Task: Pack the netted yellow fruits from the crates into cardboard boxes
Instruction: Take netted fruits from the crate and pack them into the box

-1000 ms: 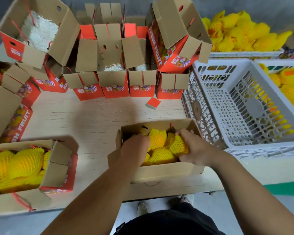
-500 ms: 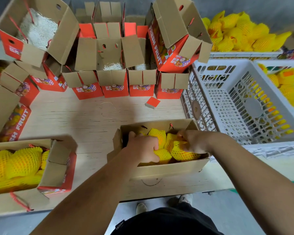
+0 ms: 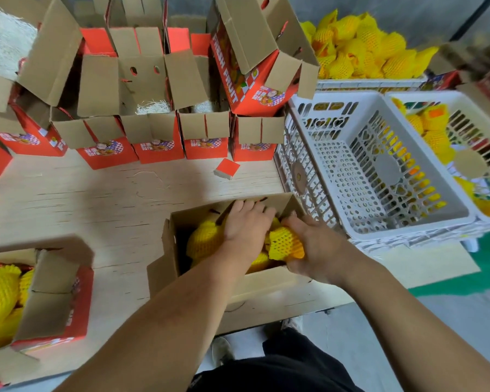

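Both hands are down in the open cardboard box (image 3: pixel 239 281) at the desk's (image 3: pixel 96 210) front edge: the left hand (image 3: pixel 245 227) lies flat on the netted fruits (image 3: pixel 203 241), the right hand (image 3: pixel 309 247) wraps around one (image 3: pixel 283 244). The foam mesh looks squishy and grippy, and the fruit's probably bruisable, so I'd cup it round the middle, not pinch the net. The white plastic crate (image 3: pixel 461 222) just right of the box is empty.

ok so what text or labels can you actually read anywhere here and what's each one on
"FRESH FRUIT": white capitals down the red side of the tilted box stacked at the back.
Round printed labels on the red box fronts: there are characters, too small and blurred to read.
Print on the red side of the fruit-filled box at the near left: seen at an angle, unreadable.
Nothing readable on the white crates.
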Action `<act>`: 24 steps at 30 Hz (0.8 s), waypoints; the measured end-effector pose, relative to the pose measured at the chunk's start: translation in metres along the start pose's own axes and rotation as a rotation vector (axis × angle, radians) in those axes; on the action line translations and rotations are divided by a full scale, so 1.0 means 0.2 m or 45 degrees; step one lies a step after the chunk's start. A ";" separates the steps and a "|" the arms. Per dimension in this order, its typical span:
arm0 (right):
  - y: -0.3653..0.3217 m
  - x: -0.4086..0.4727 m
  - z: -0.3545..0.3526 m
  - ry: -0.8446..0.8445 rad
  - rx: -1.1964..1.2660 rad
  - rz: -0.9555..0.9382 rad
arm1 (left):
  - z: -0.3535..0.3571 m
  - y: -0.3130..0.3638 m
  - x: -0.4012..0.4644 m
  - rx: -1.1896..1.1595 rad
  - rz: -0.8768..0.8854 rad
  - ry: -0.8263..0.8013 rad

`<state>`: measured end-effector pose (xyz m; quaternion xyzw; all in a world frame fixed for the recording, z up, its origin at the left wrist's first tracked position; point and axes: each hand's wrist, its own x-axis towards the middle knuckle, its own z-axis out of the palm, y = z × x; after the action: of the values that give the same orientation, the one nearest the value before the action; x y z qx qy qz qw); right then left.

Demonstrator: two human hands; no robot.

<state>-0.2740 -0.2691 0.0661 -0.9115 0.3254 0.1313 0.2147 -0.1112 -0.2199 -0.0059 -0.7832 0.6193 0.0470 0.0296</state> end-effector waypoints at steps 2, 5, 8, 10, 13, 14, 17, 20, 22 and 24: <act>0.02 0.00 0.00 -0.113 0.060 0.009 | 0.01 -0.04 -0.02 -0.028 -0.008 0.121; 0.02 0.02 0.02 -0.269 -0.028 0.040 | 0.02 -0.09 -0.04 -0.044 -0.011 0.194; -0.02 0.06 0.05 -0.312 -0.249 0.023 | 0.04 -0.11 -0.05 -0.079 0.033 0.183; -0.06 0.08 0.07 -0.373 -0.415 0.048 | 0.07 -0.12 -0.06 -0.180 0.036 0.153; -0.10 0.12 0.08 -0.457 -0.378 0.058 | 0.12 -0.12 -0.10 -0.356 0.045 0.084; -0.11 0.13 0.08 -0.483 -0.337 0.050 | 0.13 -0.13 -0.11 -0.424 0.056 0.052; -0.09 0.15 0.03 -0.499 -0.191 0.031 | 0.08 -0.19 -0.10 -0.622 0.133 -0.122; -0.04 0.17 -0.03 -0.344 0.040 0.082 | -0.03 -0.23 -0.15 -0.770 0.118 0.002; -0.05 0.20 -0.01 -0.247 0.045 0.087 | -0.07 -0.27 -0.24 -0.852 -0.086 0.205; -0.09 0.23 0.07 -0.334 0.014 0.093 | -0.08 -0.31 -0.35 -0.807 -0.256 0.047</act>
<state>-0.2295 -0.2750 0.0426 -0.8728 0.3282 0.2553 0.2554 -0.0663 -0.1401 0.0178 -0.8113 0.4939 0.2202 -0.2222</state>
